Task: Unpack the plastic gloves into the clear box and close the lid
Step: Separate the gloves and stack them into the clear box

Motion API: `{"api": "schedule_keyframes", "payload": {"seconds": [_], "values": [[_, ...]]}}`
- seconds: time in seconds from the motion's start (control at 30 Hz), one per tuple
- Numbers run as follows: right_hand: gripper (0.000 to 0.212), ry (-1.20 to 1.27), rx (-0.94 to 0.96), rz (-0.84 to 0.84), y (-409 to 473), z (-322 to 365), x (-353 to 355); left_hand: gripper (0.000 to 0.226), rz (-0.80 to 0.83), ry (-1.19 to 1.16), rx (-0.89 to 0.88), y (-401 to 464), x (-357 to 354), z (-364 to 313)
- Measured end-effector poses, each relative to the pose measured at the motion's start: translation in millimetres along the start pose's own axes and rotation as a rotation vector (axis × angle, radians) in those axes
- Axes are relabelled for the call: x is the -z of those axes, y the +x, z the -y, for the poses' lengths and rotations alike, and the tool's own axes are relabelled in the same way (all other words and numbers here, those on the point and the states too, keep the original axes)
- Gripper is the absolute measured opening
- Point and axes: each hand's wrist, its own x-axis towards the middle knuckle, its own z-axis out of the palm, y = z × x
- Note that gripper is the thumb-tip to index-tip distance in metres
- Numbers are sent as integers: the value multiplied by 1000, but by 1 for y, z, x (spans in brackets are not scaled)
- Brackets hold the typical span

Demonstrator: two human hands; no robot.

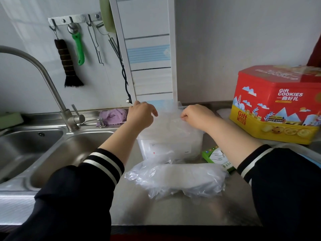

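1. Nearest on the steel counter lies a crumpled heap of plastic gloves, just in front of the clear box; a green and white carton lies flat to the right of the box, partly under the right sleeve.
2. The clear box stands upright behind the heap, a white label on its near wall; thin clear plastic fills its open top.
3. The left hand hovers over the box's left far corner, fingers loosely bent; whether it holds anything cannot be told; the right hand pinches the thin plastic over the box's right side.
4. Left of the box is the sink with its tap; a purple cloth lies behind; right of the box stands a red and yellow cookie tin.
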Motion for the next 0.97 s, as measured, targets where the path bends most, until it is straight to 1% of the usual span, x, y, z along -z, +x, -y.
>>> {"api": "schedule_keyframes", "payload": {"seconds": [0.07,0.1,0.17,0.27,0.33,0.4,0.43,0.47,0.5,0.53,0.57,0.6,0.63,0.7,0.77,0.8,0.87,0.93,0.97], "values": [[33,-10,3,-2,-3,0,4,44,14,-36,17,-5,4,3],[28,-11,2,-8,-4,0,6,44,3,-61,23,-10,6,5],[25,6,1,-28,-6,-3,9,42,-49,-64,8,-21,10,7],[28,35,0,-40,-15,-4,12,33,-228,-62,-72,-40,14,9],[20,37,30,-72,-25,-4,13,23,-407,-117,-159,-55,14,8],[27,134,118,-208,-39,-1,13,14,-547,-204,-261,-72,12,5],[28,221,181,-286,-48,4,12,12,-555,-254,-289,-81,10,3],[25,325,249,-339,-60,12,11,14,-524,-312,-291,-92,7,1],[23,417,297,-344,-69,19,7,20,-473,-370,-268,-100,5,-1],[25,503,336,-306,-80,27,0,27,-413,-424,-228,-109,2,-2],[31,561,363,-247,-88,33,-8,32,-362,-477,-186,-117,-2,-3],[38,556,399,-199,-95,38,-17,35,-321,-526,-145,-123,-5,-3],[43,495,440,-175,-100,42,-26,36,-295,-570,-111,-129,-9,-2],[44,244,491,-158,-106,47,-40,37,-264,-612,-98,-138,-14,0],[37,51,518,-176,-106,49,-53,40,-244,-615,-127,-146,-20,2],[28,6,526,-200,-105,51,-57,43,-229,-623,-135,-149,-23,3],[6,-29,529,-276,-101,56,-62,54,-159,-640,-139,-155,-25,3],[9,36,488,-323,-97,58,-63,70,-73,-610,-152,-160,-28,2],[9,101,467,-355,-95,60,-61,72,-50,-570,-159,-162,-29,3]]}}
